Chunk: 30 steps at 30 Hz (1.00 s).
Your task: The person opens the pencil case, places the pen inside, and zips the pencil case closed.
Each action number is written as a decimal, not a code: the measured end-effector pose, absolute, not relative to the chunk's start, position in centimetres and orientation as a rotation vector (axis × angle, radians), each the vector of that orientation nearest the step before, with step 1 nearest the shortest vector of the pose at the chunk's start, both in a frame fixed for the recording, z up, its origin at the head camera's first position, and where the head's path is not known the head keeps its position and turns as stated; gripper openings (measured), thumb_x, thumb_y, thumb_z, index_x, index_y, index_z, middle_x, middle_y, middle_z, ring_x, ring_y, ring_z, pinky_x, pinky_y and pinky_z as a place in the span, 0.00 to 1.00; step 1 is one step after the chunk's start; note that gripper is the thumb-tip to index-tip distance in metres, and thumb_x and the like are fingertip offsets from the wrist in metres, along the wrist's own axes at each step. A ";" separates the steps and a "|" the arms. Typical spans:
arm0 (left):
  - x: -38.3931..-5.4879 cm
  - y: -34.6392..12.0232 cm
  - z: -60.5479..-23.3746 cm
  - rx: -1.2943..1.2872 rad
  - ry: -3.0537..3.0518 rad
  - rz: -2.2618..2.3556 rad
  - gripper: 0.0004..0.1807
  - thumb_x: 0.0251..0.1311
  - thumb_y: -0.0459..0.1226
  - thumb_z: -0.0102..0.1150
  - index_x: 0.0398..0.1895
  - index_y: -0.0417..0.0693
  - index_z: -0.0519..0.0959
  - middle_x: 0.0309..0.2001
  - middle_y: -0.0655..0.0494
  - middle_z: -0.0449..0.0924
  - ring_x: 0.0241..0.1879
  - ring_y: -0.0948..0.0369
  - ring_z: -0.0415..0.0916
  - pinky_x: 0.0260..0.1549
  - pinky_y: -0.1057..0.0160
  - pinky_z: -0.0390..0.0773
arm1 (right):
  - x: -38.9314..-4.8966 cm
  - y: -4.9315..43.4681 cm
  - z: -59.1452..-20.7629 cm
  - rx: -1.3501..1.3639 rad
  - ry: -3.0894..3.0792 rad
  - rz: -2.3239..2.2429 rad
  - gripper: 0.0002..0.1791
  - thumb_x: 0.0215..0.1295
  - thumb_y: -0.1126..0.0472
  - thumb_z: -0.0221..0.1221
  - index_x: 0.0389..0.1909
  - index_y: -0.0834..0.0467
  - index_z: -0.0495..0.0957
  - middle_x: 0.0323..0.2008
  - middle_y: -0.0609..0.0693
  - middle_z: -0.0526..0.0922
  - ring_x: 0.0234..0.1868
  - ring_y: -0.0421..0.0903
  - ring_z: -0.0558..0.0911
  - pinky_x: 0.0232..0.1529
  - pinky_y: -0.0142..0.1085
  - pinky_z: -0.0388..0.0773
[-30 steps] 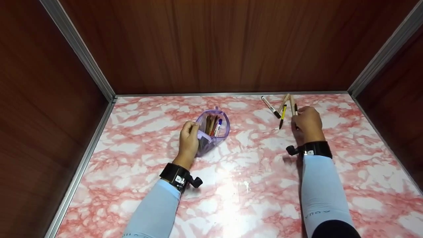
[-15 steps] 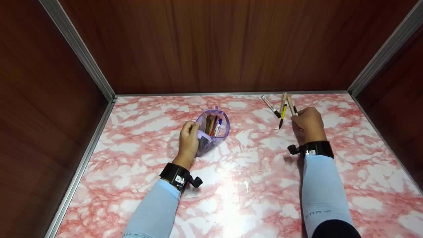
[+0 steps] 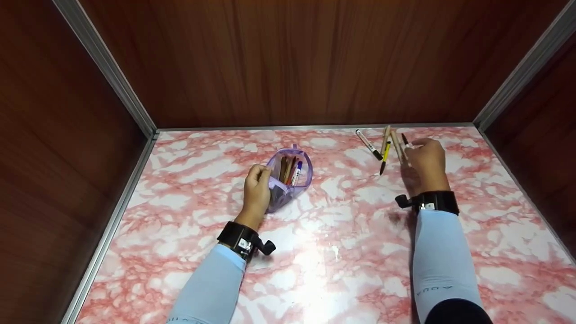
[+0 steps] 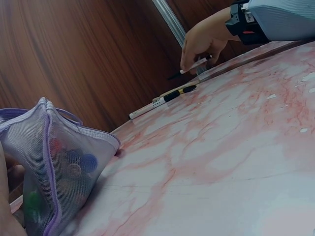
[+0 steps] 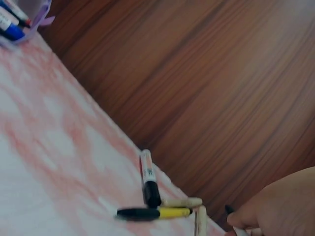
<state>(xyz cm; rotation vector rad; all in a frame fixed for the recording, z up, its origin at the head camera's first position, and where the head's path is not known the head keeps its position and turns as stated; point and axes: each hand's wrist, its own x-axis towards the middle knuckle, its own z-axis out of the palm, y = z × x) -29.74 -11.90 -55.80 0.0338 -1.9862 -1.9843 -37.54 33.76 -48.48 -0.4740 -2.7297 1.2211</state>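
Note:
My left hand [image 3: 256,193] pinches the near left rim of a purple mesh pencil pouch [image 3: 280,200], which stands with its mouth open. Inside it are several pens and markers, one a white marker with a blue cap [image 3: 297,173]. Over at the right, my right hand [image 3: 429,161] pinches a slim white pen with black ends [image 4: 195,65], lifted above the table in the left wrist view. Beside that hand lie two beige sticks [image 3: 397,145], a yellow-and-black pen [image 3: 385,157] and a white marker with a black cap [image 3: 369,145].
A red-and-white marbled table [image 3: 342,270] carries everything. Wood-grain panels [image 3: 288,63] rise at its back and both sides, joined by metal corner strips [image 3: 110,72]. The loose pens and sticks lie close to the back panel.
My right hand has picked up the slim pen and moved slightly up and right with it. The beige sticks have shifted a little. My left hand and the pouch have stayed put.

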 end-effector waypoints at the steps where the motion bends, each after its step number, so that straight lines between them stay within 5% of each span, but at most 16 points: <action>1: -29.7 -11.9 -55.8 0.035 -1.988 -1.982 0.16 0.85 0.39 0.58 0.43 0.30 0.78 0.37 0.59 0.71 0.40 0.61 0.72 0.42 0.65 0.74 | -37.6 33.6 -48.3 -0.471 -2.700 1.252 0.31 0.79 0.54 0.64 0.77 0.63 0.79 0.62 0.68 0.86 0.55 0.56 0.85 0.54 0.44 0.82; 6: -29.7 -11.9 -55.8 0.031 -1.994 -1.984 0.16 0.85 0.39 0.57 0.43 0.31 0.78 0.38 0.59 0.70 0.40 0.60 0.71 0.43 0.64 0.73 | -37.8 32.7 -47.4 -0.410 -2.518 1.474 0.34 0.77 0.57 0.68 0.79 0.63 0.76 0.41 0.43 0.88 0.35 0.34 0.87 0.36 0.28 0.84; 10: -29.8 -11.9 -55.8 0.023 -1.984 -1.976 0.14 0.84 0.37 0.57 0.41 0.33 0.79 0.38 0.59 0.71 0.41 0.60 0.71 0.44 0.64 0.72 | -37.7 31.8 -46.3 -0.323 -2.403 1.624 0.39 0.76 0.63 0.69 0.84 0.64 0.68 0.29 0.32 0.84 0.28 0.31 0.88 0.34 0.27 0.87; 17: -29.8 -11.8 -55.8 0.036 -1.970 -1.984 0.14 0.85 0.38 0.57 0.38 0.37 0.78 0.37 0.60 0.70 0.40 0.61 0.70 0.43 0.65 0.71 | -37.9 29.2 -44.7 -0.236 -2.275 1.855 0.54 0.73 0.69 0.71 0.93 0.54 0.52 0.38 0.40 0.88 0.33 0.36 0.90 0.40 0.29 0.91; 30: -29.7 -11.9 -55.7 0.036 -1.987 -1.975 0.15 0.85 0.38 0.57 0.40 0.34 0.78 0.37 0.60 0.71 0.39 0.62 0.72 0.41 0.66 0.74 | -37.7 24.0 -45.8 -0.009 -2.359 1.877 0.52 0.70 0.72 0.69 0.91 0.53 0.58 0.38 0.44 0.88 0.32 0.37 0.90 0.38 0.34 0.93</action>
